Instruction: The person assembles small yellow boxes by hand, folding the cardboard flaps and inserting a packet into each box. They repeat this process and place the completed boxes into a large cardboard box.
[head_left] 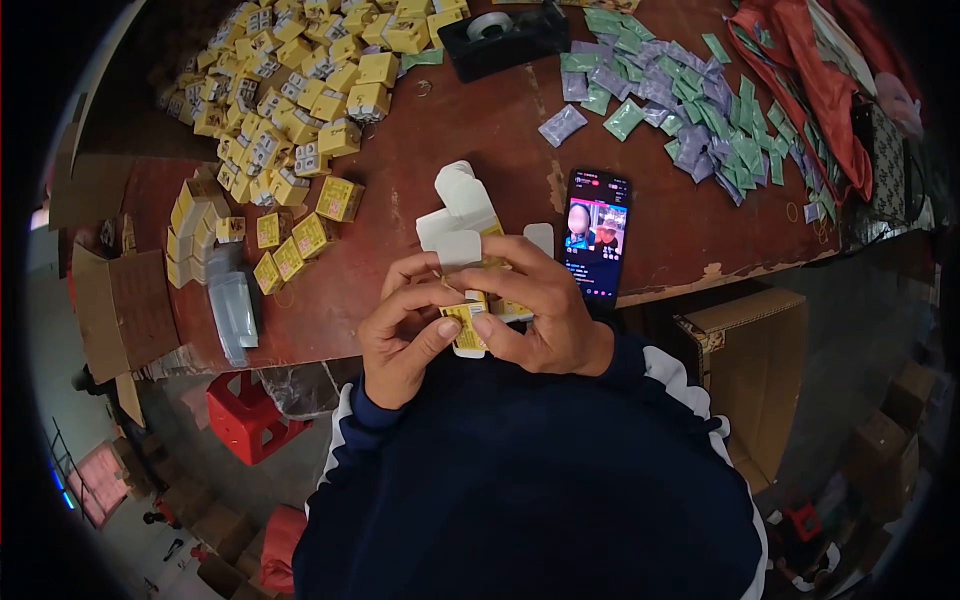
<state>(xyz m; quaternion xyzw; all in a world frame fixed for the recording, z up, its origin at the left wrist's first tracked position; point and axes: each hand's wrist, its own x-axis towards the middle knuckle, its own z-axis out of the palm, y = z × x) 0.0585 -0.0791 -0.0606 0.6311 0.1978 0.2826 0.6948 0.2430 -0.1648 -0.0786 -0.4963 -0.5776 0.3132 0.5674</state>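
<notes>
Close to the table's front edge, my left hand (400,335) and my right hand (545,310) grip a small yellow carton (468,328) between thumbs and fingers. White flaps stick out at its top and bottom, and fingers hide part of it. Just beyond my hands lie several more cartons with white inner flaps (463,205), partly covered by my fingers. To the right of my right hand rests a phone (597,245) with its screen lit. Several closed yellow boxes (290,245) sit on the table to the left of my left hand.
A big heap of yellow boxes (290,100) covers the back left. Green and purple sachets (690,110) spread over the back right, near a black tape dispenser (505,45). Clear plastic packaging (233,310) lies left. Below the table are a red stool (245,420) and a cardboard box (755,385).
</notes>
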